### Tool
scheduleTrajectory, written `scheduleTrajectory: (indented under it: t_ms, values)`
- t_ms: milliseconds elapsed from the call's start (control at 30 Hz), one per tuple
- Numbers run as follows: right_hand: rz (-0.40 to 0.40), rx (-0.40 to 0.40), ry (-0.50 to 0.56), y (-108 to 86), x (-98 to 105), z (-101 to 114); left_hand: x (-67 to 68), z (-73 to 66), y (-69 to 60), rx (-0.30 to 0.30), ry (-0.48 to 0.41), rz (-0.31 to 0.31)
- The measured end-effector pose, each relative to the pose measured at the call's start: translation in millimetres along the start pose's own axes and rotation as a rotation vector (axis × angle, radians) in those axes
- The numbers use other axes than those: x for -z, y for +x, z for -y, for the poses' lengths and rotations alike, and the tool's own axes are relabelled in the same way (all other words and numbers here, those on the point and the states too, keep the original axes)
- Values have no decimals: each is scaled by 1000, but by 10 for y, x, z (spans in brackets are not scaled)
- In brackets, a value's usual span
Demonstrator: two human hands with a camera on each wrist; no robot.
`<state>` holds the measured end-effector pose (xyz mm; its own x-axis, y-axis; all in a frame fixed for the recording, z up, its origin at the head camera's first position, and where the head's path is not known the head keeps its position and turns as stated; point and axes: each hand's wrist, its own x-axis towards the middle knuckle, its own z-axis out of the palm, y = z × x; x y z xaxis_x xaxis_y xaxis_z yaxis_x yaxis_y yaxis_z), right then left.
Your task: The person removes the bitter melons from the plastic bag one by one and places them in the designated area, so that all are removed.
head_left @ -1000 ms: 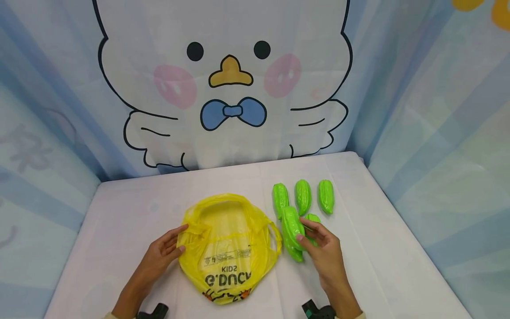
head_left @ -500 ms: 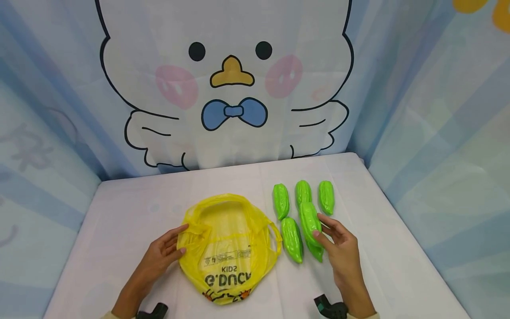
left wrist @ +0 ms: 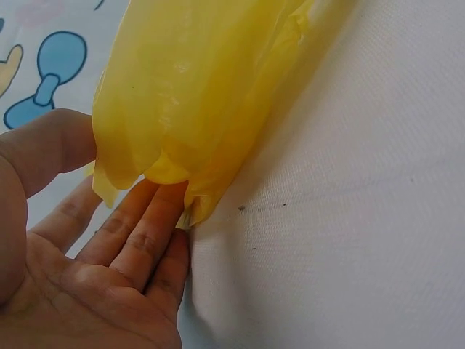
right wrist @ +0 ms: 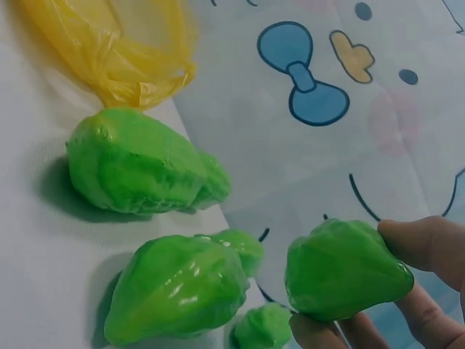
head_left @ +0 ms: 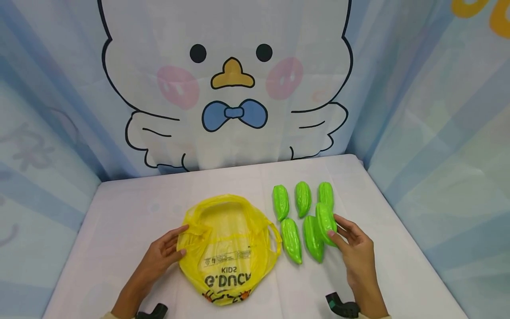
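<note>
My right hand (head_left: 358, 248) pinches a shiny green bitter melon (head_left: 325, 223) between thumb and fingers. In the right wrist view this bitter melon (right wrist: 345, 269) is off the table. Beside it lie two front bitter melons (head_left: 291, 241) (head_left: 312, 239). Three more form a back row: a left bitter melon (head_left: 280, 202), a middle bitter melon (head_left: 303, 199) and a right bitter melon (head_left: 325, 193), the last partly hidden. My left hand (head_left: 161, 252) touches the left edge of a yellow plastic bag (head_left: 229, 248); its fingers (left wrist: 131, 233) are fairly straight against the plastic.
A white cloth covers the table (head_left: 131, 212). Blue-and-white curtains (head_left: 438, 146) stand at both sides, and a cartoon backdrop (head_left: 235, 146) rises behind. The bag's loop handle (head_left: 276, 239) lies close to the left front bitter melon.
My right hand has moved right with the bitter melon, from above the left front one, past the middle one, to the right end of the front row. The left hand and bag stay put.
</note>
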<state>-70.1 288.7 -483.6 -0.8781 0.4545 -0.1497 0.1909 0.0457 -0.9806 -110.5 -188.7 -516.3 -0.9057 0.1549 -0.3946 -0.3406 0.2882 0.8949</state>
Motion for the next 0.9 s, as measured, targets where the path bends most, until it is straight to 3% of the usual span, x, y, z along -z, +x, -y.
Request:
scheduleTrajectory:
  t_ms: [233,500,900]
  values:
    - [-53,-18,23,55,92,-46,1,2,2,-3,-4,5]
    - [-85,-65,-39,64,159,-82,7,24,11,-13,3,7]
    - [-86,-100,-103,87,226,-183,18,57,22,-25,20,6]
